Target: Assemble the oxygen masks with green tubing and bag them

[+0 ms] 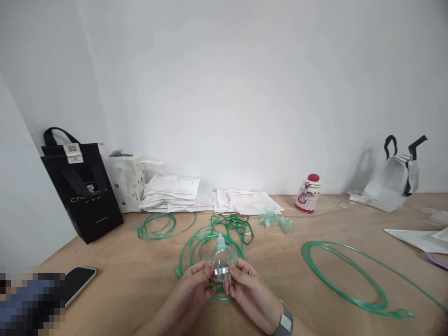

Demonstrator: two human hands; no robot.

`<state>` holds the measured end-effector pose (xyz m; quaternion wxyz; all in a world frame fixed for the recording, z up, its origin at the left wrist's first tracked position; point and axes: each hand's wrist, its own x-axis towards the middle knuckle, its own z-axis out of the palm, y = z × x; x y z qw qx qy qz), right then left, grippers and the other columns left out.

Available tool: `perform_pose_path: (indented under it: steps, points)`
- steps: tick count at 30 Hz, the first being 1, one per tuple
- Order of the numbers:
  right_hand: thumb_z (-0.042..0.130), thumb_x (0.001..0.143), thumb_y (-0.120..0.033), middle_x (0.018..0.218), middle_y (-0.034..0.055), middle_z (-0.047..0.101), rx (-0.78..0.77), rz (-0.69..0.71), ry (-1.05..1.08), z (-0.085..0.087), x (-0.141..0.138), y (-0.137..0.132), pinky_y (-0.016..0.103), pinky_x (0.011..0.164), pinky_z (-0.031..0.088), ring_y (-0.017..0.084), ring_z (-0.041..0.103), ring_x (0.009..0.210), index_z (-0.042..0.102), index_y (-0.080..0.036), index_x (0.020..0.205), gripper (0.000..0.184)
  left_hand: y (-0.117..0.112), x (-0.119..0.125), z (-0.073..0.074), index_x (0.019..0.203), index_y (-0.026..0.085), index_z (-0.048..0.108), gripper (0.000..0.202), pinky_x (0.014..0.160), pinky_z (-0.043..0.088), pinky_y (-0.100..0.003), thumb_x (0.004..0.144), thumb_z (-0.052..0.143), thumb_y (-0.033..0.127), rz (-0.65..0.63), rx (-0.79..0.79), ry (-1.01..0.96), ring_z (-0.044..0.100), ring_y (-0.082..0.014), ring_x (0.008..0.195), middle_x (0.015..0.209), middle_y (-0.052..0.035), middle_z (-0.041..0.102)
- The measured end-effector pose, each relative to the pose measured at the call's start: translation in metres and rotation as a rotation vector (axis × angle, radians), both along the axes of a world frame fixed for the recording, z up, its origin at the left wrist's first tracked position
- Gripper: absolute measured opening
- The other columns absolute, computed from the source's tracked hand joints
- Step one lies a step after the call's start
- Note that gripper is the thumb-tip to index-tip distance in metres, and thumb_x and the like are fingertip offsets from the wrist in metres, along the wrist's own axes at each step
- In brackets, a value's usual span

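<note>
**Held item.** Clear mask [221,261], domed, with a white nozzle on top and a metal strip across its lower edge. It is held upright above the near middle of the wooden table [315,298]. The left hand [196,280] and right hand [247,284] are both closed on it, fingertips pinching the lower rim from either side. A watch [285,322] sits on the right wrist.

**Surroundings, clock positions from the mask.**
- 12: tangled green tubing [224,228], directly behind and partly under the mask.
- 10: small tubing coil [156,227], lying flat, apart from the tangle.
- 3: large tubing loop [350,275], open on the table, its tail running off to the right.
- 1: two pale green mask parts [276,221], just beside the tangle.
- 11: stack of paper packets [171,191]; 12 to 1: second packet stack [248,201]. Both lie at the wall.
- 1 to 2: red-capped bottle [308,193], upright.
- 9: dark phone [77,282], face up, near the table edge.
- 3: white sheet [420,238], at the right edge.

**Containers.**
- Black bag [84,191], 10, upright against the wall; contents hidden.
- Dotted white bag [128,182], just beside it; something dark shows at its mouth.
- White bag with dark handles [392,179], 2, tipped; inside not visible.

**Writing.** The black bag has gold lettering beginning "Cha", the rest unclear. The red print on the packets is too small to read.
</note>
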<state>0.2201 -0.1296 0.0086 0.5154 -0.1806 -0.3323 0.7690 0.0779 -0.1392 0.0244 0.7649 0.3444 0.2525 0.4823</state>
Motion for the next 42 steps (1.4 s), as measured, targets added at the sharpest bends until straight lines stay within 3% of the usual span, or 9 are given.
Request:
perform_pose_path:
  steps: [4, 9, 16, 22, 26, 31, 42]
  points:
    - [0.071, 0.064, -0.024, 0.060, 0.0002, 0.059, -0.006, 0.014, 0.004, -0.001, 0.000, 0.000, 0.017, 0.047, 0.036, 0.006, 0.050, 0.050, 0.060, -0.012, 0.072, 0.018, 0.004, 0.001, -0.005, 0.071, 0.013, 0.068, 0.013, 0.060, 0.039, -0.021, 0.068, 0.065, 0.025, 0.020, -0.022, -0.009, 0.054, -0.0124, 0.063, 0.066, -0.0036, 0.063]
    - [0.069, 0.066, -0.027, 0.058, 0.0011, 0.059, 0.054, 0.041, -0.043, 0.001, -0.001, -0.003, 0.017, 0.043, 0.034, 0.007, 0.051, 0.048, 0.060, -0.011, 0.074, 0.020, 0.007, 0.002, -0.008, 0.058, 0.011, 0.066, 0.022, 0.055, 0.036, -0.022, 0.069, 0.064, 0.031, 0.070, 0.086, 0.054, 0.048, -0.0117, 0.056, 0.056, -0.0026, 0.059]
    - [0.070, 0.065, -0.026, 0.058, 0.0006, 0.058, 0.025, 0.031, -0.021, 0.002, -0.002, -0.001, 0.017, 0.046, 0.035, 0.007, 0.051, 0.049, 0.061, -0.011, 0.073, 0.020, 0.008, 0.001, -0.010, 0.063, 0.012, 0.066, 0.021, 0.060, 0.038, -0.023, 0.070, 0.062, 0.031, 0.065, 0.068, 0.034, 0.050, -0.0129, 0.060, 0.060, -0.0030, 0.061]
    - [0.066, 0.069, -0.026, 0.060, 0.0008, 0.058, 0.029, 0.070, -0.033, 0.002, -0.002, -0.004, 0.018, 0.044, 0.034, 0.007, 0.051, 0.048, 0.060, -0.011, 0.073, 0.016, 0.010, 0.002, -0.011, 0.053, 0.014, 0.060, 0.025, 0.055, 0.038, -0.023, 0.066, 0.065, 0.034, 0.109, 0.118, 0.037, 0.049, -0.0117, 0.053, 0.052, -0.0009, 0.056]
    - [0.066, 0.070, -0.023, 0.065, 0.0003, 0.058, 0.030, 0.081, -0.028, 0.001, -0.007, -0.008, 0.019, 0.047, 0.037, 0.007, 0.050, 0.049, 0.061, -0.013, 0.079, 0.015, 0.009, 0.005, -0.010, 0.056, 0.014, 0.060, 0.025, 0.046, 0.038, -0.024, 0.064, 0.067, 0.037, 0.119, 0.172, 0.091, 0.048, -0.0123, 0.048, 0.051, -0.0003, 0.056]
    - [0.070, 0.066, -0.020, 0.060, -0.0005, 0.057, 0.030, 0.041, -0.017, -0.002, -0.007, -0.003, 0.016, 0.043, 0.035, 0.005, 0.047, 0.045, 0.061, -0.012, 0.075, 0.015, 0.008, 0.007, -0.011, 0.058, 0.013, 0.061, 0.021, 0.057, 0.039, -0.022, 0.063, 0.069, 0.032, 0.187, 0.165, 0.064, 0.050, -0.0114, 0.057, 0.057, 0.0002, 0.059]
    - [0.069, 0.066, -0.021, 0.052, -0.0020, 0.056, 0.011, 0.130, 0.001, -0.006, -0.004, -0.003, 0.017, 0.042, 0.036, 0.005, 0.048, 0.038, 0.059, -0.011, 0.067, 0.015, 0.007, 0.008, -0.008, 0.060, 0.013, 0.062, 0.018, 0.056, 0.039, -0.022, 0.067, 0.067, 0.029, 0.089, 0.152, -0.036, 0.052, -0.0124, 0.058, 0.056, -0.0014, 0.059]
